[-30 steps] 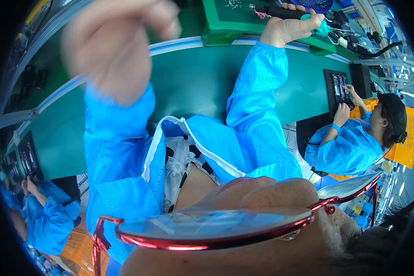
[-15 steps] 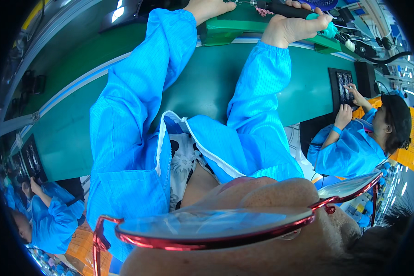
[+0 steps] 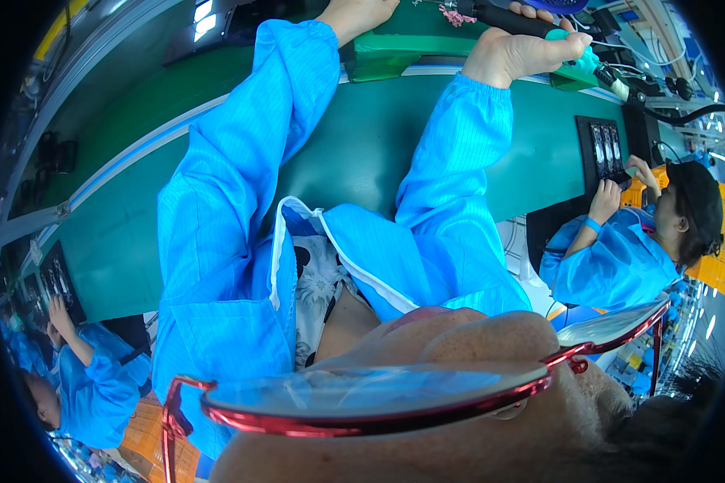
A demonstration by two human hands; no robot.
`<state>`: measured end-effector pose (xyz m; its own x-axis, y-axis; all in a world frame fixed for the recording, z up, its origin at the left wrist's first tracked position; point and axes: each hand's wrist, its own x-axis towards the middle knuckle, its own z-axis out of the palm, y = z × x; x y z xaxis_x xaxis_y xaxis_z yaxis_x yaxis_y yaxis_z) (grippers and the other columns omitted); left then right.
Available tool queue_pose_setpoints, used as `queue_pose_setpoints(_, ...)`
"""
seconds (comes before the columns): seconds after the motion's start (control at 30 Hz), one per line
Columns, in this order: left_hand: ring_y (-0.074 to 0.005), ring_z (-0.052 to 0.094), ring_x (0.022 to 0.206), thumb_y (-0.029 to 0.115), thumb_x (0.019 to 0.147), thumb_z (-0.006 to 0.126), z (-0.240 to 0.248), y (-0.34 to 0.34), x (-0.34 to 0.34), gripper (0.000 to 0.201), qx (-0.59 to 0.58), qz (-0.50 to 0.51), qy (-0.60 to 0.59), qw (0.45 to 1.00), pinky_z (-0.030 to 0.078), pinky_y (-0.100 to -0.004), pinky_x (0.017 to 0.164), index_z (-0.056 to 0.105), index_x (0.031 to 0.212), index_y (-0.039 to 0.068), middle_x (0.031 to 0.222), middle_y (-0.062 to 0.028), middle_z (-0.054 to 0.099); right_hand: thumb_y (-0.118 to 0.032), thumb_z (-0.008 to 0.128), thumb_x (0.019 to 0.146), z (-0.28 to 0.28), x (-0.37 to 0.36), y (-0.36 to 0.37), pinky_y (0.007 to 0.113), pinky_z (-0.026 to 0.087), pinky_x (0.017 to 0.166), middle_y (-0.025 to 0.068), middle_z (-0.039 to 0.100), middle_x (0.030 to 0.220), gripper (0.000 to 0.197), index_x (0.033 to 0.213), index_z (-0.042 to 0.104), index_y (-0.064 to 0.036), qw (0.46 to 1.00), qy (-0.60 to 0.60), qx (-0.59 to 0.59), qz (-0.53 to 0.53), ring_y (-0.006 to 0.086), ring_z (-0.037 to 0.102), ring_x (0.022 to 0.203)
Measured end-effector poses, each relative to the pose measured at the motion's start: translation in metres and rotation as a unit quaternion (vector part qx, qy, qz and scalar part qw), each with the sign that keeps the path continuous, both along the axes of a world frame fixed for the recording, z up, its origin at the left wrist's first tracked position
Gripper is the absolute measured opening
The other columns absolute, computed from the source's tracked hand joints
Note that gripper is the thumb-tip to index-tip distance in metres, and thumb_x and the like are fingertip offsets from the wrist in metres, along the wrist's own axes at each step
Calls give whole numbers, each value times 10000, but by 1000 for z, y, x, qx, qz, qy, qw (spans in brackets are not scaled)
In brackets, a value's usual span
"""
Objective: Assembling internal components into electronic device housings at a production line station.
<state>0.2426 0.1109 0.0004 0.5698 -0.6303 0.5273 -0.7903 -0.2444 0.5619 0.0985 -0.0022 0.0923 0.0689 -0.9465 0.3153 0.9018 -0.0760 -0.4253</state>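
My right hand is closed round an electric screwdriver at the top right of the head view. Its body is black, with a teal rear end and a cable running off to the right. The screwdriver lies nearly level, its thin front end pointing left. At the upper edge is my left hand, partly cut off, with its fingers toward the screwdriver's front end; what it holds, if anything, is out of view. Below the hands is a green raised block. Small pink pieces sit beside the screwdriver's front.
A green work table with a pale rail along it spans the front. A dark panel lies at upper left. On the right, a co-worker handles a black tray; another co-worker sits at left. Cables hang at upper right.
My left hand has shifted slightly left and up, away from the screwdriver's front end. My right hand and the screwdriver have moved a little right. The right co-worker's far hand has left the tray's middle.
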Motion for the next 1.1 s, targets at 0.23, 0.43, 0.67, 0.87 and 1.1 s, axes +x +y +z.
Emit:
queue_pose_setpoints(0.23, -334, 693, 837, 174, 915, 668, 16, 18, -11, 189, -159, -47, 59, 984, 552, -406, 771, 769, 983, 29, 946, -175, 714, -435, 575, 1025, -2, -5, 3, 293, 457, 574, -5, 533, 762, 326, 911, 515, -136, 999, -1, -17, 29, 131, 509, 627)
queue_pose_setpoints(0.43, -153, 685, 728, 224, 1002, 660, 23, 28, -9, 260, -93, -91, 365, 922, 580, -297, 649, 734, 1027, -24, 912, -85, 723, -458, 581, 1018, 5, -5, 17, 304, 461, 582, 5, 543, 743, 327, 909, 514, -157, 999, -14, -3, 40, 139, 523, 627)
queue_pose_setpoints(0.67, -117, 678, 721, 233, 1021, 677, 12, 39, -8, 236, -104, -183, 578, 789, 587, -248, 650, 706, 993, 1, 900, -56, 705, -495, 583, 1008, 6, -6, 28, 306, 465, 584, 6, 546, 737, 355, 914, 519, -159, 996, -17, 16, 80, 140, 524, 630)
queue_pose_setpoints(0.87, -151, 632, 786, 165, 1074, 571, -13, 92, -6, 198, -138, -167, 615, 758, 561, -268, 695, 620, 1136, -16, 934, -66, 649, -505, 595, 1003, 10, -5, 39, 302, 466, 597, 14, 552, 757, 373, 947, 526, -143, 993, -11, 32, 114, 144, 525, 641)
queue_pose_setpoints(1.1, -163, 642, 793, 193, 1073, 578, -64, 202, -46, 182, -265, -110, 765, 577, 588, -282, 696, 590, 1054, 12, 930, -93, 648, -379, 674, 994, -9, 14, 42, 316, 476, 610, 29, 567, 792, 285, 974, 551, -123, 967, -5, 17, 254, 155, 544, 673)
